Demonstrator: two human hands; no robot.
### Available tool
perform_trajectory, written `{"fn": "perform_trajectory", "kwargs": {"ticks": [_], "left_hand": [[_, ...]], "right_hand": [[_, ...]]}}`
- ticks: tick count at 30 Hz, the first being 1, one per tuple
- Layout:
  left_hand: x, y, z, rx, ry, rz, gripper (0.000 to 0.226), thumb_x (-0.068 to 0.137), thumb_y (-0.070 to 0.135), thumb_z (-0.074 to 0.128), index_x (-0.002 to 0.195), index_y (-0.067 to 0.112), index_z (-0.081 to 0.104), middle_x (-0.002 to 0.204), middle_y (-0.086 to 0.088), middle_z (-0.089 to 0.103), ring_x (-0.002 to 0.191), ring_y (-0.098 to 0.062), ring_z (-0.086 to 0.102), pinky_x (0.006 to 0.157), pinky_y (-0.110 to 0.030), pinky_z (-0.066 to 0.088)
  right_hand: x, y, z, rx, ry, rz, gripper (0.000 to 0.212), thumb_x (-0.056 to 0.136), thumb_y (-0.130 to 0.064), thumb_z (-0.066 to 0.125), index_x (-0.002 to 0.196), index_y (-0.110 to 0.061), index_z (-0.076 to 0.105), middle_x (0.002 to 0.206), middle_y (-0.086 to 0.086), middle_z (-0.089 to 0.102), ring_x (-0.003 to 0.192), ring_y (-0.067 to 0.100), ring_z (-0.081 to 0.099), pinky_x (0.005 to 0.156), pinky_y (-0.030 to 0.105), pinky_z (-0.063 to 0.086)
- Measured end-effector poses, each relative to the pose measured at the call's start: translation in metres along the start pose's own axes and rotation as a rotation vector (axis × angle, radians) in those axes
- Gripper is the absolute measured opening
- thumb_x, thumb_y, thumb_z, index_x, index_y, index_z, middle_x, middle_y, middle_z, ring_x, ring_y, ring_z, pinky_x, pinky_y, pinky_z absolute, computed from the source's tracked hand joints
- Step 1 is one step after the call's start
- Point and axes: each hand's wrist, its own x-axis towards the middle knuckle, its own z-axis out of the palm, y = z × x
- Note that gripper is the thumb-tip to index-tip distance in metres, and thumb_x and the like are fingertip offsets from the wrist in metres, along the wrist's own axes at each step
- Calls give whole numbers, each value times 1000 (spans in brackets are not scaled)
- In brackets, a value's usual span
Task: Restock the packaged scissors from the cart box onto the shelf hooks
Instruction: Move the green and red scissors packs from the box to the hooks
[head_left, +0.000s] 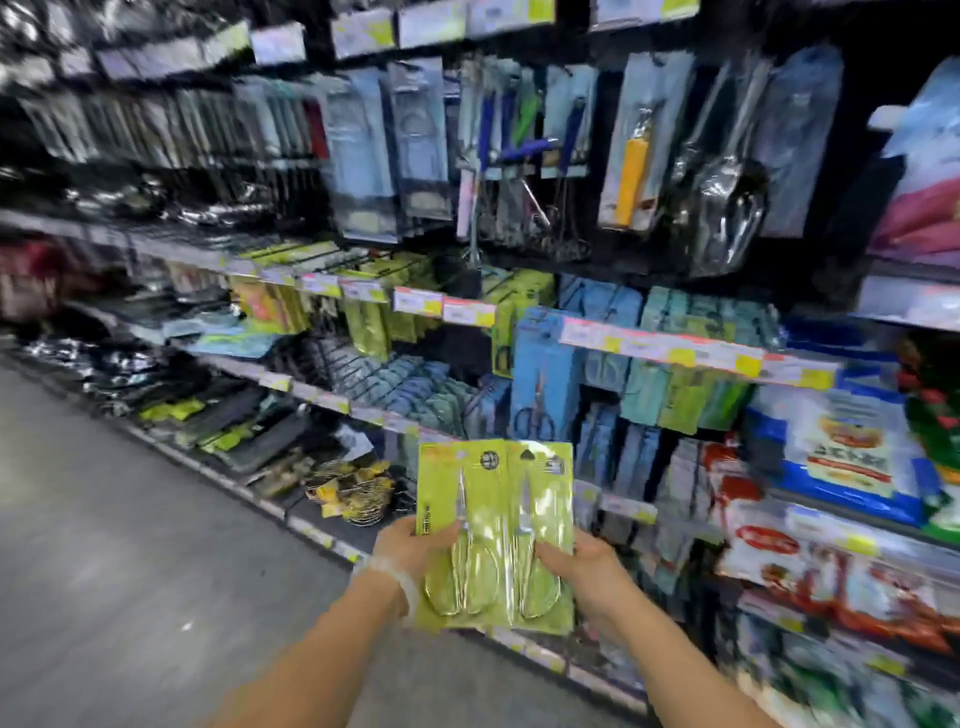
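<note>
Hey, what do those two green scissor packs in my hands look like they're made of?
Green scissor packs: seemingly printed card backing under clear glossy plastic, judging by the white glare patches. The scissors inside look like bright polished metal, shiny along blades and handle loops.

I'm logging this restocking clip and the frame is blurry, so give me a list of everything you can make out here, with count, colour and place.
Green scissor packs: two, lime-green cards side by side with silver scissors, held centre foreground.
Blue scissor pack: one clearly seen, light blue card, hanging on the middle shelf behind the held packs.
Hanging utensil packs: many, count unclear, pale blue cards with yellow, blue and steel tools, upper hooks.
Price tags: many, white with yellow and pink, along the shelf edges.
Wire baskets: a few, metal with yellow tags, bottom shelf.
Food bags: several, blue, white and red, right shelves.
Floor: grey, left.
Left hand: grips the left pack's lower edge.
Right hand: grips the right pack's lower edge.
</note>
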Motion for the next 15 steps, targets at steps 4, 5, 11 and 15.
{"fn": "perform_trajectory", "kwargs": {"ticks": [4,5,11,15], "left_hand": [[30,3,-96,-17,84,-14,51,72,21,81,115,-1,63,111,-19,67,105,-34,63,97,-47,49],[37,3,-113,-30,96,-18,50,72,18,81,115,-2,64,109,-21,67,104,-35,64,96,-49,49],[82,1,-178,-198,138,-53,40,74,5,77,111,-1,65,102,-21,70,97,-36,66,92,-54,50],[120,5,-200,-233,169,-67,38,72,7,79,107,-1,64,102,-22,70,96,-36,67,91,-54,51]], "right_hand": [[32,-12,98,32,-80,5,17,87,-10,63,103,-16,67,93,-2,72,83,13,68,78,28,57],[38,-15,115,24,-96,14,19,88,-9,62,106,-14,67,94,0,72,84,15,68,79,30,57],[86,-32,186,-36,-176,32,25,88,-13,62,113,-11,64,105,5,71,99,24,67,94,45,51],[127,-40,216,-69,-201,27,38,89,-17,61,127,-10,55,125,6,62,114,26,60,102,48,45]]}}
